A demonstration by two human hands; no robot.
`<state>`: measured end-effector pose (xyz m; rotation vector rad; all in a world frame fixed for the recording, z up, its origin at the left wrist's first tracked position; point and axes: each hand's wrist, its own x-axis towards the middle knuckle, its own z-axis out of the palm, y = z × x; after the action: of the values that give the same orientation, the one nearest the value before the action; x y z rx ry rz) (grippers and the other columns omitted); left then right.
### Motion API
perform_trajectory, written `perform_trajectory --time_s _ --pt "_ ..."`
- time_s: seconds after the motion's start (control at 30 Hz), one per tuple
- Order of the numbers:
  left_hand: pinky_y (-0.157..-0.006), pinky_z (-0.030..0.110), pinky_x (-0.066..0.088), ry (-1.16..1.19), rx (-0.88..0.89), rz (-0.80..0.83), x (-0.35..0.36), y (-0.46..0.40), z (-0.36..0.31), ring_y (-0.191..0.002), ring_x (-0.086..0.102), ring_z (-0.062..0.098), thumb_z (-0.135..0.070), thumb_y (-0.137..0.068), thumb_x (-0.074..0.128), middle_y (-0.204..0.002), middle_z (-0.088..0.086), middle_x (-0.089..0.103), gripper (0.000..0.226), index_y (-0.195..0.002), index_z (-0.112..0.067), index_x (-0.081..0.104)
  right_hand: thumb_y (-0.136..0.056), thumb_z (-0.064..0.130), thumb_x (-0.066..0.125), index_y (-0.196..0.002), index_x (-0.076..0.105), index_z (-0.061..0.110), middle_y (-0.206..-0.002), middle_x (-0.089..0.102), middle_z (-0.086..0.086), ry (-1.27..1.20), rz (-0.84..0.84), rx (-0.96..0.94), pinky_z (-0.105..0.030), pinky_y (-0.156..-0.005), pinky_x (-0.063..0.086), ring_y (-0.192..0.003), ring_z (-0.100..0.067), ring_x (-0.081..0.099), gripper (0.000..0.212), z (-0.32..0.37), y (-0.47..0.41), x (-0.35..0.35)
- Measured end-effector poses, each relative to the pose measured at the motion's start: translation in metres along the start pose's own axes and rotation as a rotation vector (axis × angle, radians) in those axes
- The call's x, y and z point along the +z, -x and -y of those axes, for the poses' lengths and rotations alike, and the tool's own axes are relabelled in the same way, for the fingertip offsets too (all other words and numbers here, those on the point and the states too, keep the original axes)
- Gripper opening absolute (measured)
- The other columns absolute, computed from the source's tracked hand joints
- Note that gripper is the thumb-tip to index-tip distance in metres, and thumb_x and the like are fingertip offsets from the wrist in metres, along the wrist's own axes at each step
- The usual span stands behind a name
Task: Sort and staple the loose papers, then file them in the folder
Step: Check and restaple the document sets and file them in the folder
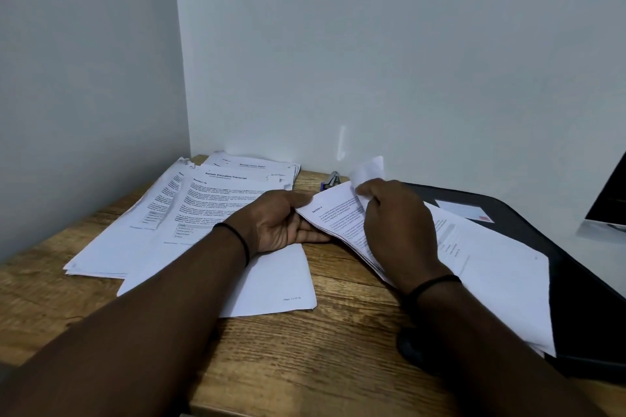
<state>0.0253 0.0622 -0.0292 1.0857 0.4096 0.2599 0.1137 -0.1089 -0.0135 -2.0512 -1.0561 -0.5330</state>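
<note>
Two hands work one sheaf of loose papers (342, 213): my left hand (281, 223) grips its near-left edge, my right hand (396, 230) peels a top sheet. Sorting is under way. Next comes the stapler (332, 178), beyond both hands; the folder (508, 210) lies under the sheaf, right of them.
</note>
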Motion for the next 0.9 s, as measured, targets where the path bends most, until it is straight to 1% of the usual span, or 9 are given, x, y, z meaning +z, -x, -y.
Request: perform_trajectory --time_s 0.1,0.2,0.33,0.47,0.57,0.6,0.67,0.77,0.9 --pt "-0.084 0.053 0.056 0.005 -0.001 0.012 0.0 0.0 0.0 -0.093 0.072 0.037 -0.015 -0.106 0.039 -0.116 0.025 0.069 0.032 -0.127 0.002 0.055 -0.096 0.031 0.052 -0.106 0.073 0.024 -0.105 0.07 0.003 0.087 0.158 -0.126 -0.032 -0.08 0.046 -0.1 -0.019 0.061 0.024 0.004 0.004 0.002" --pt "-0.079 0.048 0.058 0.006 0.006 0.006 -0.001 -0.001 0.001 -0.085 0.074 0.032 -0.015 -0.106 0.039 -0.104 0.023 0.072 0.029 -0.12 0.002 0.057 -0.093 0.048 0.055 -0.093 0.068 0.023 -0.089 0.068 0.003 0.241 0.227 -0.291 -0.031 -0.065 0.037 -0.087 -0.018 0.061 0.028 0.011 0.009 0.005" --pt "-0.074 0.044 0.062 -0.023 -0.005 0.027 0.001 0.0 0.001 -0.082 0.074 0.033 -0.021 -0.105 0.041 -0.101 0.026 0.07 0.034 -0.12 0.006 0.056 -0.094 0.029 0.056 -0.09 0.073 0.023 -0.075 0.066 0.0 0.404 0.136 -0.394 -0.03 -0.056 0.03 -0.069 -0.022 0.062 0.018 0.015 0.011 0.008" --pt "-0.082 0.048 0.059 -0.017 0.005 0.029 0.002 0.001 0.0 -0.088 0.073 0.033 -0.02 -0.104 0.044 -0.107 0.024 0.07 0.032 -0.119 0.004 0.06 -0.096 0.036 0.054 -0.086 0.07 0.022 -0.083 0.068 0.002 0.347 0.216 -0.289 -0.031 -0.062 0.041 -0.079 -0.018 0.062 0.024 0.016 0.01 0.006" --pt "-0.082 0.048 0.058 -0.012 0.003 0.015 0.001 0.002 0.0 -0.089 0.072 0.034 -0.014 -0.104 0.04 -0.111 0.025 0.069 0.03 -0.12 0.004 0.058 -0.085 0.048 0.07 -0.072 0.067 0.02 -0.069 0.065 0.004 0.081 0.204 -0.087 -0.032 -0.063 0.044 -0.071 -0.013 0.058 0.03 0.012 0.008 0.003" --pt "-0.083 0.048 0.058 -0.017 0.004 0.012 0.001 0.001 0.0 -0.09 0.072 0.035 -0.013 -0.104 0.039 -0.111 0.026 0.069 0.03 -0.121 0.004 0.057 -0.084 0.047 0.071 -0.074 0.066 0.02 -0.069 0.064 0.005 -0.002 0.164 -0.048 -0.033 -0.062 0.043 -0.07 -0.014 0.058 0.029 0.011 0.008 0.001" --pt "-0.084 0.051 0.057 -0.018 0.005 0.0 0.001 0.001 0.001 -0.093 0.072 0.036 -0.012 -0.104 0.039 -0.111 0.026 0.069 0.03 -0.124 0.005 0.055 -0.091 0.033 0.068 -0.101 0.062 0.025 -0.083 0.067 0.002 -0.075 0.048 -0.022 -0.034 -0.067 0.044 -0.08 -0.021 0.06 0.014 0.011 0.009 -0.003" --pt "-0.08 0.053 0.057 -0.002 0.009 -0.011 0.001 0.0 0.0 -0.09 0.073 0.037 -0.009 -0.105 0.038 -0.108 0.024 0.071 0.029 -0.126 0.003 0.054 -0.098 0.011 0.05 -0.139 0.037 0.027 -0.1 0.064 -0.007 -0.068 -0.093 0.008 -0.035 -0.068 0.043 -0.086 -0.031 0.061 0.046 0.01 0.006 -0.011" --pt "-0.08 0.054 0.057 -0.006 0.007 -0.008 0.001 0.0 0.001 -0.089 0.073 0.037 -0.009 -0.105 0.038 -0.108 0.024 0.071 0.03 -0.127 0.003 0.053 -0.095 0.005 0.046 -0.12 0.061 0.021 -0.107 0.06 -0.006 0.007 -0.092 -0.009 -0.031 -0.069 0.034 -0.094 -0.029 0.059 0.034 0.005 0.0 -0.007"
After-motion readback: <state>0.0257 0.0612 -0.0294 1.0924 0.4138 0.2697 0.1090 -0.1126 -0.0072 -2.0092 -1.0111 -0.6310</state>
